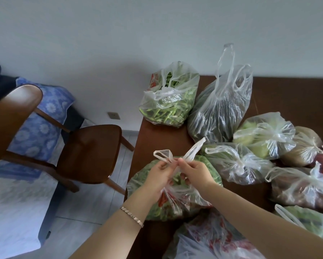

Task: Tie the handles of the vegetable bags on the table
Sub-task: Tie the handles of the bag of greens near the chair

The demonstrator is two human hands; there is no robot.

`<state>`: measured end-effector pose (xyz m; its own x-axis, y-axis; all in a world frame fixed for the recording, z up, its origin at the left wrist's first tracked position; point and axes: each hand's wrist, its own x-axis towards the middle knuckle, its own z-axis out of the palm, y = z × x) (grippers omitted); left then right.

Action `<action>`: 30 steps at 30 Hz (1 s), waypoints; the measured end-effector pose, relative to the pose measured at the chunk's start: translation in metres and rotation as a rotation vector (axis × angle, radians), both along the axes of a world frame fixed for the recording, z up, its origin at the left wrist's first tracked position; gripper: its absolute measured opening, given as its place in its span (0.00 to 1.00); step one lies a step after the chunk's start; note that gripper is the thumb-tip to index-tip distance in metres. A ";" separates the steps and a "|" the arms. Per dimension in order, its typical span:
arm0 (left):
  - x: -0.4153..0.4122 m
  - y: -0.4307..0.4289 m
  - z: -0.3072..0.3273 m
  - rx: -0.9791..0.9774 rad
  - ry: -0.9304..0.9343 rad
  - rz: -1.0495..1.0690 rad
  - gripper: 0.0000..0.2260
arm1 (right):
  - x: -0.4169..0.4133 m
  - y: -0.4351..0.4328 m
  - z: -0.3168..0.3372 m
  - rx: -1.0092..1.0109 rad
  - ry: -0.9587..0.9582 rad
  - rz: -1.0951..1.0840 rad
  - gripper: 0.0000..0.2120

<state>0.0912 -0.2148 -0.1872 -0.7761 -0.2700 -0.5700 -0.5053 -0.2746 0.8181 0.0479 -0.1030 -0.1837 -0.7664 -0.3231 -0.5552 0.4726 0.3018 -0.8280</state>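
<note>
A clear plastic bag of green vegetables (153,212) lies at the near left corner of the dark brown table (157,135). My left hand (157,176) pinches its left handle (163,154), and my right hand (196,171) pinches its right handle (196,149). The two handles cross between my fingertips and stick up like ears. Behind it stand a bag of green beans (168,101) and a tall bag of dark vegetables (220,111), both with loose handles. Several bags to the right, such as the cabbage bag (263,135), have knotted handles.
A wooden chair (89,152) stands just left of the table, and a second chair back (11,118) is nearer me on the left. A bed with a blue flowered cover (35,131) lies behind them. Another printed bag (213,240) sits at the table's front edge.
</note>
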 end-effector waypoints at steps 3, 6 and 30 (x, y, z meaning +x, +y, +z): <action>0.007 0.003 -0.004 -0.076 0.144 0.049 0.09 | -0.001 -0.008 -0.002 -0.042 -0.140 -0.165 0.14; 0.017 0.004 -0.009 -0.482 0.302 -0.101 0.07 | -0.004 -0.009 -0.008 -0.032 -0.202 -0.271 0.14; -0.004 -0.006 -0.008 -0.137 -0.072 0.161 0.13 | -0.003 0.014 0.006 -0.024 0.335 0.139 0.12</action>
